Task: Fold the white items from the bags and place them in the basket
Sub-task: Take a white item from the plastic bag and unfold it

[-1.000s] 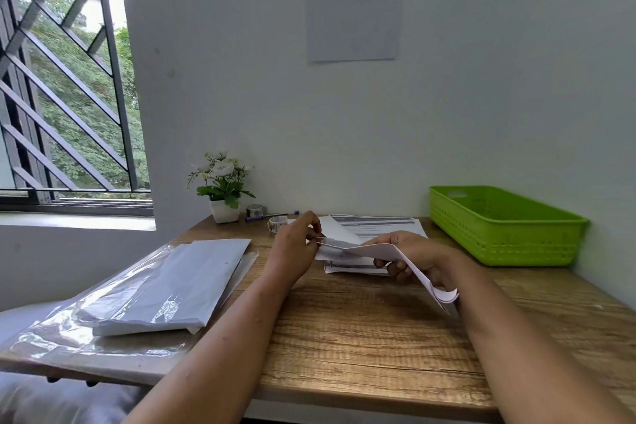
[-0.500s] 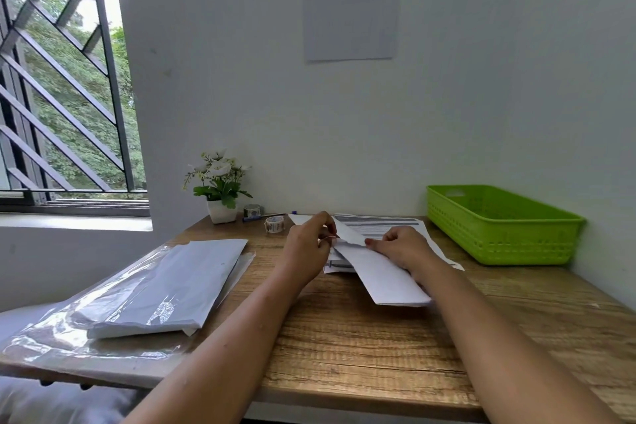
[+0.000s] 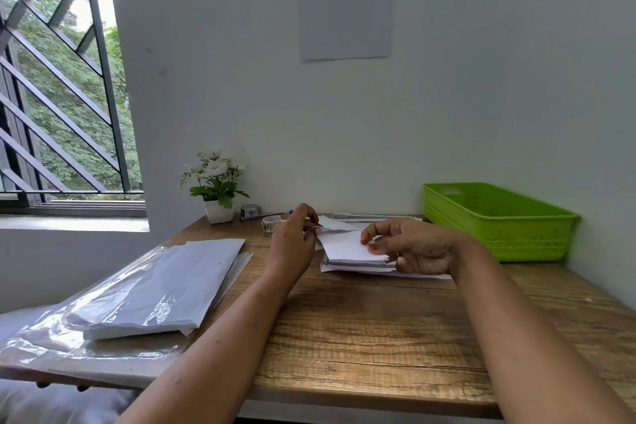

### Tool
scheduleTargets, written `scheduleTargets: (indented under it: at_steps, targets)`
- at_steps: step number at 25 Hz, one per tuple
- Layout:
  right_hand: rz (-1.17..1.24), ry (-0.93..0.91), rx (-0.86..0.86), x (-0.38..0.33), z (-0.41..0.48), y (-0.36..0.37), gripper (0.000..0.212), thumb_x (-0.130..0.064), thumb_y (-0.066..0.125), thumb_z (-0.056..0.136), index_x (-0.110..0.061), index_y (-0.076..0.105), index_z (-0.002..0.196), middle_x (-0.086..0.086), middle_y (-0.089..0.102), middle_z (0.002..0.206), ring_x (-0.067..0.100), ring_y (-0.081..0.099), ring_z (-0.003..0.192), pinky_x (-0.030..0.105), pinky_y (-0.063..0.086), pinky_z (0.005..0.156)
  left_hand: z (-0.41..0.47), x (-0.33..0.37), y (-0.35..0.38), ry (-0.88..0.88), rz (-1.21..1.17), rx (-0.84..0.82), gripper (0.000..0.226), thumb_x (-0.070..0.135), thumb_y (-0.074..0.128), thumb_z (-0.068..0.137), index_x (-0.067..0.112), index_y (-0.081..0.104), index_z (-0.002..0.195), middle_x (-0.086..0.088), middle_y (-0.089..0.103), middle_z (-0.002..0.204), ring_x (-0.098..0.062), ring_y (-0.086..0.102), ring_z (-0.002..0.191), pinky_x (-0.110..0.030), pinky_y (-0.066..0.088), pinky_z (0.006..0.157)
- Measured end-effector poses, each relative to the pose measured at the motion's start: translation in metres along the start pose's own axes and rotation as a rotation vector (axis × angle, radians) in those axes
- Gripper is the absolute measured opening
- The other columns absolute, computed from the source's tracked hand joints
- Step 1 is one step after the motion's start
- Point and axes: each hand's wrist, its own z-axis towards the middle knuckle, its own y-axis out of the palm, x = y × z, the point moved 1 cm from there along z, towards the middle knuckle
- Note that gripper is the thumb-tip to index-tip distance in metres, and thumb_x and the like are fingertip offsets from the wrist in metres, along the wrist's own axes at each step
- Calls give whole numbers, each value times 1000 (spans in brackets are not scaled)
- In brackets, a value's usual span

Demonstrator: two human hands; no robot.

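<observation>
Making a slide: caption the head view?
Both hands, left and right, fold white paper on a wooden desk beside a green basket.

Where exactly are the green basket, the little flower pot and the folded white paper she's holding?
green basket point(image 3: 537, 244), head view, on its near perforated side wall.
flower pot point(image 3: 218, 211), head view, on the white pot's front.
folded white paper point(image 3: 347, 246), head view, on its top face between both hands.

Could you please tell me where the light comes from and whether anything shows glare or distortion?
Head view: daylight enters through the window at left; glare shines on the clear plastic bags; wide-angle distortion bends the wall edges; the wall notice is too blurred to read.
</observation>
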Motion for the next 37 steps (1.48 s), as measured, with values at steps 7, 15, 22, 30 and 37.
scheduleTargets:
  at_steps: [7, 15, 22, 30, 37]
  targets:
    - [-336, -193, 760, 20, 41, 6, 20, -19, 75, 79, -12, 56, 79, 5, 53, 72, 17, 51, 55, 19, 37, 42, -2, 4, 2, 22, -61, -33, 24, -2, 57, 87, 19, 51, 96, -4, 70, 93, -12, 66, 97, -14, 43, 70]
    - [-688, -411, 514, 8, 26, 13, 21, -39, 79, 71, -24, 70, 83, -8, 53, 89, 1, 45, 76, 17, 35, 63, -1, 5, -1, -16, -64, 2, 22, 2, 61, 87, 18, 51, 97, -6, 72, 99, -14, 65, 98, -16, 43, 73]
    - [-886, -477, 721, 16, 39, 15, 9, -30, 76, 75, -30, 69, 81, -7, 55, 96, 12, 49, 95, 30, 45, 76, -5, 12, 0, 42, -124, -31, 29, 1, 62, 85, 19, 48, 104, 0, 73, 90, -13, 67, 88, -24, 48, 79]
    - [-1128, -477, 928, 23, 51, 14, 20, -20, 69, 77, -26, 59, 94, -6, 62, 99, 18, 56, 95, 30, 43, 71, -12, 27, 5, 165, -80, -126, 32, -3, 57, 87, 22, 46, 104, 1, 72, 90, 9, 55, 55, -6, 40, 54]
    - [-1265, -454, 1041, 25, 65, 19, 25, -45, 61, 82, -21, 63, 90, -2, 65, 93, 24, 63, 86, 30, 38, 65, -8, 22, 3, 148, -71, -119, 33, -8, 53, 86, 17, 48, 108, -4, 71, 93, 8, 61, 77, -5, 44, 59]
